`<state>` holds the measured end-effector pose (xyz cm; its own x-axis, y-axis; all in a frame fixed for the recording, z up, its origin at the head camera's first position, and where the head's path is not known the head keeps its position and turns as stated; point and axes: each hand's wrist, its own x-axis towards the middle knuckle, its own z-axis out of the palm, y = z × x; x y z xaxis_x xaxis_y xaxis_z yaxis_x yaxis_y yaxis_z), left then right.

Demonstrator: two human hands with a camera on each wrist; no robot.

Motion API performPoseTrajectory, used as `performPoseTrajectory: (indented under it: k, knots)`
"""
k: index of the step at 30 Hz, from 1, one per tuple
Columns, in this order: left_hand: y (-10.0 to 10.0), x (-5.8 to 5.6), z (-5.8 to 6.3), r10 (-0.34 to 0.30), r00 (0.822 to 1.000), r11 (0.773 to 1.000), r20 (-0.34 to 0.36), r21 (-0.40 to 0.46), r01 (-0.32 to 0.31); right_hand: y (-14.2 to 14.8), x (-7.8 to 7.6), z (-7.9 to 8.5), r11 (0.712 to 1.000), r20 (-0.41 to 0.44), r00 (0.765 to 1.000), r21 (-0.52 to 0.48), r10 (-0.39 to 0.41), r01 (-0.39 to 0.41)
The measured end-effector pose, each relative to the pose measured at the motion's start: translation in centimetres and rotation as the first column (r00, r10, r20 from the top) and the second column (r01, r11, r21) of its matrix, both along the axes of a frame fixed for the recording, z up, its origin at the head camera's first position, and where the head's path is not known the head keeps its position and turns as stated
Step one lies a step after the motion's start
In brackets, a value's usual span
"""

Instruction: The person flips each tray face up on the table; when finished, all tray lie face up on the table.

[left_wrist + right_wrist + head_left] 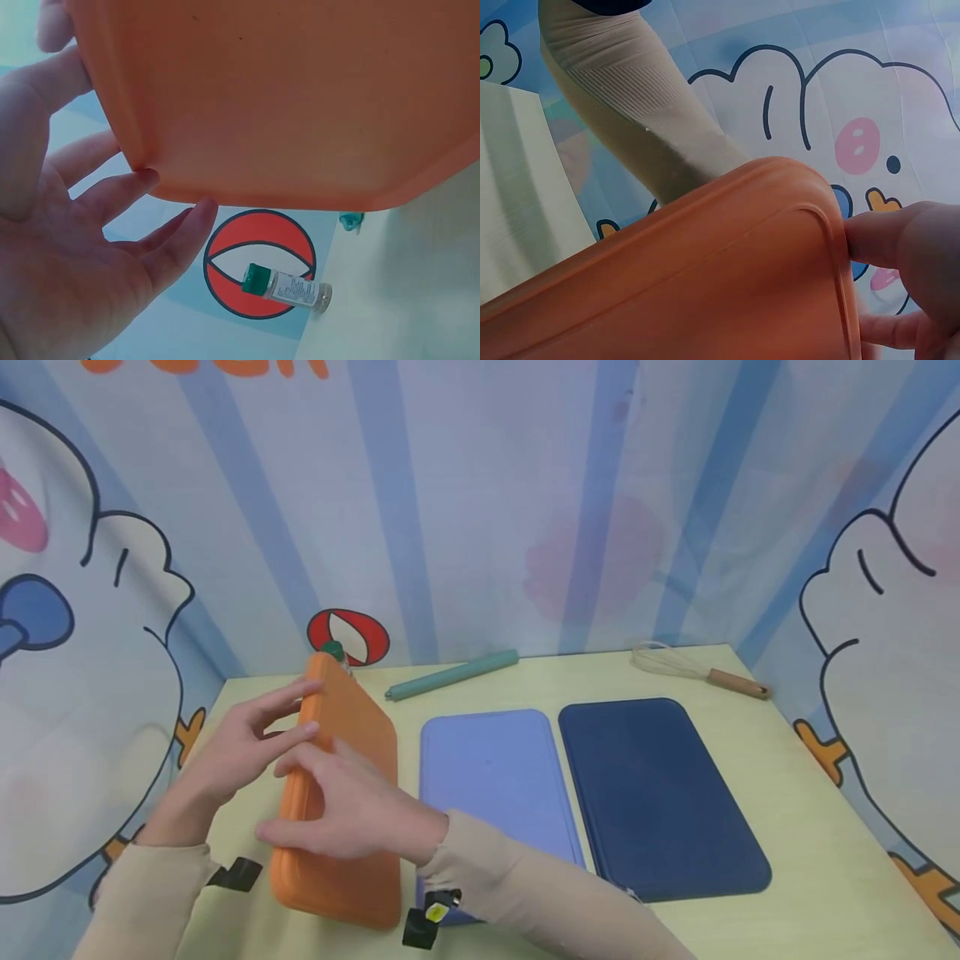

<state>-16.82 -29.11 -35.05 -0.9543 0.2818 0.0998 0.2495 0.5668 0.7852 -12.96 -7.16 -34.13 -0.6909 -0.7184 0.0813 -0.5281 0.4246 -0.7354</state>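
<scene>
An orange tray (360, 793), rectangular with rounded corners, stands tilted up on the left of the table. My left hand (236, 743) holds its upper left edge, with the fingertips at the rim in the left wrist view. Lower down, my right hand (348, 802) reaches across the tray's face and grips the same long edge between thumb and fingers. In the right wrist view the thumb and a finger (885, 240) press the edge near a corner. Behind the tray is a small clear bottle with a green cap (292, 289), mostly hidden in the head view.
A lilac tray (487, 760) lies flat just right of the orange one, partly under my right forearm. Beside it lies a navy tray (660, 793). Toward the back are a green rod (453, 675) and a whisk with a wooden handle (738, 683). A printed curtain (487, 527) surrounds the table.
</scene>
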Motion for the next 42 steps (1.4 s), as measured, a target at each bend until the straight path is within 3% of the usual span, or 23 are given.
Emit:
performPoseTrajectory:
  k: [8,19,25,35,42]
  knots:
    - [0.7,0.0,0.1,-0.012,1.0,0.999,0.012,0.034,0.012,0.2,0.3,0.7,0.998,-0.011,1.0,0.054,-0.019,0.019]
    - [1.8,-0.4,0.4,-0.053,0.999,0.996,-0.01,0.076,0.053,0.7,0.3,1.3,0.999,-0.086,0.996,0.041,-0.009,0.012]
    - [2.3,-0.5,0.2,-0.084,0.996,0.99,-0.01,0.111,0.084,0.8,0.5,1.3,0.998,-0.083,0.996,0.057,-0.017,0.022]
    - [2.8,-0.8,0.3,-0.085,0.996,0.994,-0.04,0.072,0.088,1.3,0.4,0.4,0.999,-0.087,0.996,-0.024,-0.023,0.021]
    - [3.3,-1.1,0.4,-0.074,0.997,0.997,-0.034,0.031,0.075,1.6,0.2,0.2,0.998,-0.022,0.999,-0.047,-0.04,0.039]
